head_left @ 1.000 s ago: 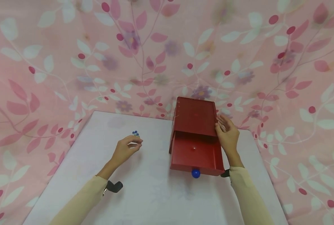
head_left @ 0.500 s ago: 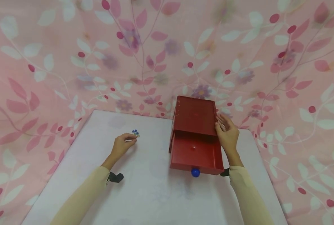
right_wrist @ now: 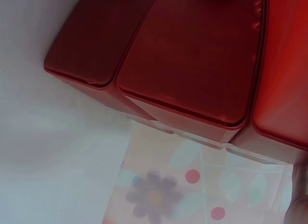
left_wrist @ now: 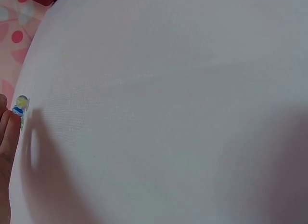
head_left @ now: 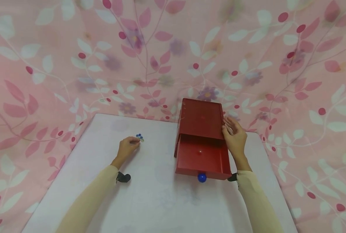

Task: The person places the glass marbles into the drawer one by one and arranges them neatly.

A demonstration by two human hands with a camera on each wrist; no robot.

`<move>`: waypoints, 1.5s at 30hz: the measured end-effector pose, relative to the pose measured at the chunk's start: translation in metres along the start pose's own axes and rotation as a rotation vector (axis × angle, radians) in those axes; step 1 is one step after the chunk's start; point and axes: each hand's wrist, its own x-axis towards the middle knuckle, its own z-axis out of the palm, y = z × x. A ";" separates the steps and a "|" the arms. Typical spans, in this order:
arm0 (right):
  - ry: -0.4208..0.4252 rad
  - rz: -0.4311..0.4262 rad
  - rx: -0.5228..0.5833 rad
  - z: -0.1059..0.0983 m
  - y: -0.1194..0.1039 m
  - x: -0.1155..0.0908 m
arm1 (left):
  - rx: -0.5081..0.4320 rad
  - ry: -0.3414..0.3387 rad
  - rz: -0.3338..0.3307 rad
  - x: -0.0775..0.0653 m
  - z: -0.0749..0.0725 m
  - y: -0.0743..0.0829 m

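On the left of the white table lie several small glass marbles (head_left: 139, 135), blue and clear-yellow. My left hand (head_left: 127, 149) is right at them, thumb and fingertips close together; in the left wrist view its fingertips overlap a blue marble (left_wrist: 18, 110), and I cannot tell whether they pinch one. To the right stands a red drawer cabinet (head_left: 202, 118). Its top drawer (head_left: 187, 161) is pulled out, with a blue round knob (head_left: 202, 178) on the front. My right hand (head_left: 236, 139) rests along the cabinet's right side, fingers fairly straight, partly hidden behind the edge.
Lower drawer fronts (right_wrist: 187, 55) of the cabinet show closed in the right wrist view. A pink floral cloth (head_left: 149, 64) hangs behind and beside the white tabletop (head_left: 161, 200). Dark wrist mounts (head_left: 123, 177) stick out at both sleeves.
My left hand has moved slightly left and its thumb and fingertips have drawn closer together beside the marbles. The right hand, cabinet and pulled-out drawer stay as they were.
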 end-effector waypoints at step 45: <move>0.006 -0.016 -0.010 0.002 0.004 0.000 | 0.024 0.086 -0.123 0.022 0.014 -0.008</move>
